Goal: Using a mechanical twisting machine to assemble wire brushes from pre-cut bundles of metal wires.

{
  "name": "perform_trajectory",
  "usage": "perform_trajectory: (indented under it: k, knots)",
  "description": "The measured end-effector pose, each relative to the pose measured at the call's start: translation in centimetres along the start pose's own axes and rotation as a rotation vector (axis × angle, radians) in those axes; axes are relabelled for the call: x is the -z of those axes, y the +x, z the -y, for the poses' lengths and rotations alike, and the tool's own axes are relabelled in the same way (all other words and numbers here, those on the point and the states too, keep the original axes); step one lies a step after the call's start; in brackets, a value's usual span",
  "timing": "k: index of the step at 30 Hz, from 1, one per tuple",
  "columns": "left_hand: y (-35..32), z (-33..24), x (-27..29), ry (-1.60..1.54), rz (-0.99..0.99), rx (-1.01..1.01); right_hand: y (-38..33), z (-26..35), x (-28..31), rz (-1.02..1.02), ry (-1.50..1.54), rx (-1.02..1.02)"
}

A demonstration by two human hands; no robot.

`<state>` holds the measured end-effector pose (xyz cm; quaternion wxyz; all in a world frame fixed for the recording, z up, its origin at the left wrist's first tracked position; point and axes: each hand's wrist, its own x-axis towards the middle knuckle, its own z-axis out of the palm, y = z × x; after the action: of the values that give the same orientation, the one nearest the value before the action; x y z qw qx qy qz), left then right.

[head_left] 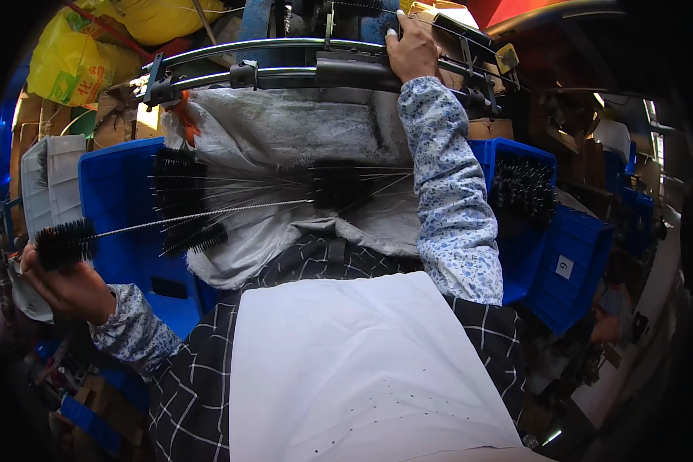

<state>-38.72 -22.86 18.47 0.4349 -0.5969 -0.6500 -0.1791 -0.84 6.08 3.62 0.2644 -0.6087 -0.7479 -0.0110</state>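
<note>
At the far left my left hand (68, 289) is closed around the bristle head of a bottle brush (65, 243). Its bare twisted-wire stem slants across to the middle, over more black bottle brushes (181, 189) lying on a grey-white cloth (277, 127). My right hand (416, 48) reaches to the machine (354, 69) at the top, its fingers curled by a thin wire (371, 9) with dark bristles. What lies between those fingertips is too small to make out. Both forearms wear floral sleeves.
Blue bins (115, 208) flank the cloth; the right bin (520, 146) holds dark bristly pieces. Another blue bin (570, 266) tilts beside it. A pale grey crate (54, 185) and yellow bags (81, 61) are at left. Metal rails (285, 75) cross in front of the machine.
</note>
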Motion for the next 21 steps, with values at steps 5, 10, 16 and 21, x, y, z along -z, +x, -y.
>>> perform_trajectory:
  k: [5, 10, 16, 21]
  knots:
    - [-1.2, 0.6, 0.9, -0.124, 0.033, 0.208, 0.3, 0.9, -1.0, -0.034, 0.075, 0.045]
    - [-1.7, 1.3, 0.6, -0.016, -0.001, 0.103, 0.2, 3.5, -0.7, 0.023, 0.016, -0.026]
    - [-1.2, -0.1, -0.1, -0.05, 0.003, 0.099, 0.6, 7.6, -1.9, 0.062, -0.079, -0.065]
    - [-0.6, -2.0, -0.6, -0.14, 0.053, 0.177, 0.5, 7.6, -1.1, 0.072, -0.097, -0.029]
